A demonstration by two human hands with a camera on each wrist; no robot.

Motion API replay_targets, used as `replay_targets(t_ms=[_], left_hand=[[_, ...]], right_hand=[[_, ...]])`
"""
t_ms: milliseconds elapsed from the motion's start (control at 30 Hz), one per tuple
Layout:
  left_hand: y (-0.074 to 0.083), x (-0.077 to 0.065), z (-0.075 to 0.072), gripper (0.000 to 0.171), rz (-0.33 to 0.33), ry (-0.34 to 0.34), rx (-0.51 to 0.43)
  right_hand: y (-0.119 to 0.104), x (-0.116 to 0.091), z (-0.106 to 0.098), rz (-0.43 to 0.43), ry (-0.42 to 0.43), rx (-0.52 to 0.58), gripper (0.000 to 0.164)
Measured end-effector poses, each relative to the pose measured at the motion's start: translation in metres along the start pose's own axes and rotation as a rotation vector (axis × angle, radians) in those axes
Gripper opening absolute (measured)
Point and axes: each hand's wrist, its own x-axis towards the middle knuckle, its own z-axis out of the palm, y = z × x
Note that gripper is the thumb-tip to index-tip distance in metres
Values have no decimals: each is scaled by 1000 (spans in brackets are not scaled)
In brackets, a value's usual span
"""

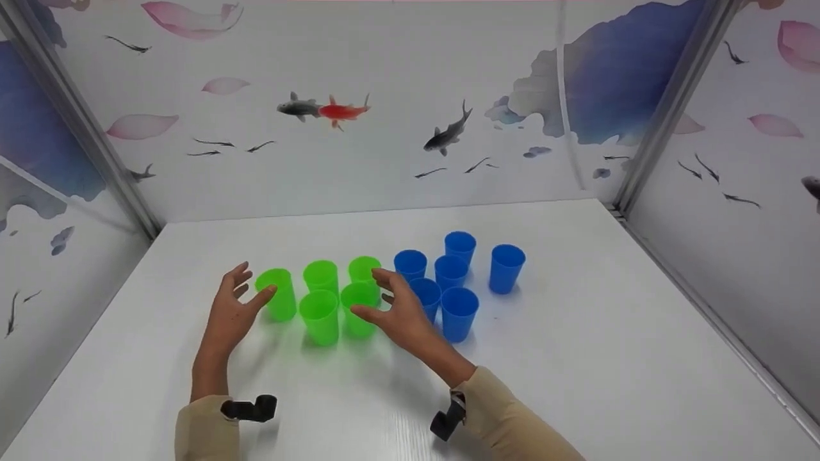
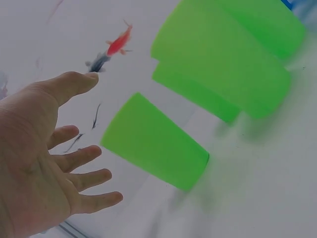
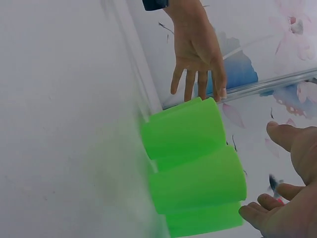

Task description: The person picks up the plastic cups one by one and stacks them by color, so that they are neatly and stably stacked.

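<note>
Several green plastic cups stand close together at the middle left of the table, open ends up. My left hand [image 1: 232, 320] hovers beside the leftmost green cup [image 1: 280, 304], its thumb overlapping the cup in the head view. In the left wrist view its fingers are spread and apart from the nearest green cup [image 2: 156, 144]. My right hand [image 1: 405, 317] is over the right side of the green group, thumb in front of a green cup [image 1: 357, 323]. Its fingers are loosely bent and grip nothing. Another green cup [image 1: 319, 323] stands at the front.
Several blue cups [image 1: 459, 320] stand upright right of the green ones, partly hidden behind my right hand. One blue cup [image 1: 507, 272] is set apart at the far right of them. Printed panels with fish [image 1: 344, 112] enclose the white table [image 1: 608, 358].
</note>
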Motion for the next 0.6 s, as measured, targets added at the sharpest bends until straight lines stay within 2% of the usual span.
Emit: replay_targets(t_ms=[500,600], left_hand=[[-13,11,16,96,-51,-47,-31],[-15,13,20,96,-50,-33,-42]], right_hand=[[12,7,11,49,-12,-39,74],[15,8,13,55,-12,-40,74]])
